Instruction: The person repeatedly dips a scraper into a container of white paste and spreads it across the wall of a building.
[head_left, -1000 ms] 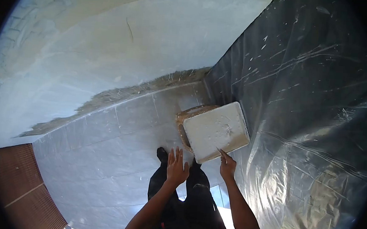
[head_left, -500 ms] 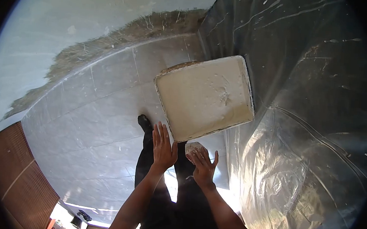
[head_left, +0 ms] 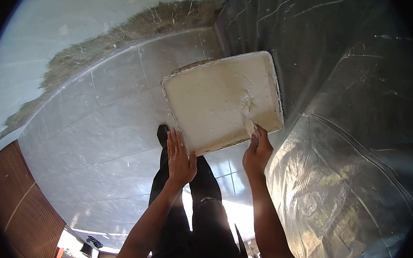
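A large square tub (head_left: 170,116) stands on the floor in front of me, filled with creamy white plaster-like paste (head_left: 208,98). My right hand (head_left: 258,154) is at its near right corner, closed on a small paste-coated piece (head_left: 250,126) whose kind I cannot tell. That piece reaches over the rim and overlaps the paste, just below a rough, stirred patch. My left hand (head_left: 180,161) is flat, fingers stretched out and nothing in it, close by the tub's near left edge.
Grey tiled floor (head_left: 105,131) lies around the tub. On the left rises a pale wall (head_left: 94,15) with a rough brown band along its base. Clear plastic sheeting (head_left: 341,114) hangs on the right. My dark-clad legs (head_left: 207,191) are below my arms.
My right hand has moved up and right from beside my leg to the tub's corner, turning the coated piece toward the paste. The left hand stays flat near the tub, shifting only slightly.
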### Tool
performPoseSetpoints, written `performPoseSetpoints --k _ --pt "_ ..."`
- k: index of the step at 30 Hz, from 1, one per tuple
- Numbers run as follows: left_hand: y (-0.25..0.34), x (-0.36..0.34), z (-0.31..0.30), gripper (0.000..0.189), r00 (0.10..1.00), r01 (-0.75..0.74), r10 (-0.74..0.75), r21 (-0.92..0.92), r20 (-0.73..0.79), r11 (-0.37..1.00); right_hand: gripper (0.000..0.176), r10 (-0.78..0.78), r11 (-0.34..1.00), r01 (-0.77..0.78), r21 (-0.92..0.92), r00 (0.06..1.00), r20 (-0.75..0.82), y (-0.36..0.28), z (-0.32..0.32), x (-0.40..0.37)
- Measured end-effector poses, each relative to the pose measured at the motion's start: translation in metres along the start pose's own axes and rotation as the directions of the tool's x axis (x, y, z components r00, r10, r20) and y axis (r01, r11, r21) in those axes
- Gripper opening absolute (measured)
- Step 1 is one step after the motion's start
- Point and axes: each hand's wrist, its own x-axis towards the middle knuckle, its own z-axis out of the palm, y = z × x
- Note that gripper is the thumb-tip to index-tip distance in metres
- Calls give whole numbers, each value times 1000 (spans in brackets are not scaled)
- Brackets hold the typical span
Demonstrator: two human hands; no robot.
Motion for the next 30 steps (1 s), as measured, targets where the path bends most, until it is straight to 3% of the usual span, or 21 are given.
performPoseSetpoints --k 1,2,5,7,9,11,12,13,15,19,22,25,27,28,29,30 --pt "1 2 2 74 1000 -15 15 -6 -11 1000 25 -30 1000 29 -8 998 -56 11 4 33" --pt "3 3 3 74 999 -29 29 -12 -23 999 26 -77 991 73 -110 996 -34 13 4 62" --pt "4 4 6 74 999 -14 12 -45 -39 999 28 -28 982 40 -186 998 63 21 14 107" --pt "2 5 7 75 998 -22 20 -52 -51 998 30 104 859 55 -509 955 279 17 22 113" --pt "1 1 7 76 998 -30 27 -60 -49 998 30 40 897 95 -431 955 293 32 17 117" --pt "3 3 5 77 999 -26 23 -79 -44 997 29 12 981 24 -192 983 184 26 13 120" --pt "3 3 6 77 999 -26 22 -82 -43 996 29 10 934 61 -353 981 195 23 13 117" --pt "2 4 7 77 999 -32 29 -78 -42 996 29 9 933 61 -355 981 194 19 11 118" --pt "1 2 7 78 999 -35 33 -73 -38 997 29 49 980 4 -199 963 264 15 11 118" --pt "2 3 5 79 999 -38 35 -67 -42 997 29 -37 971 74 -228 986 160 38 20 123" --pt "4 3 4 79 999 -27 24 -76 -33 997 29 69 987 -26 -158 959 276 21 15 120" --pt "5 4 4 79 999 -12 9 -88 -35 996 29 -23 985 51 -163 985 168 33 22 115" --pt "6 4 5 79 999 -14 10 -101 -39 995 30 20 998 -35 47 959 284 36 24 114" --pt "6 4 5 79 999 -9 4 -113 -47 994 29 -24 999 17 46 988 154 25 23 114" --pt "6 3 6 79 998 -5 -2 -125 -57 992 29 -24 999 17 47 987 158 17 24 112" --pt "6 3 6 79 998 -4 -3 -124 -57 992 28 10 988 26 -153 973 229 9 25 109"
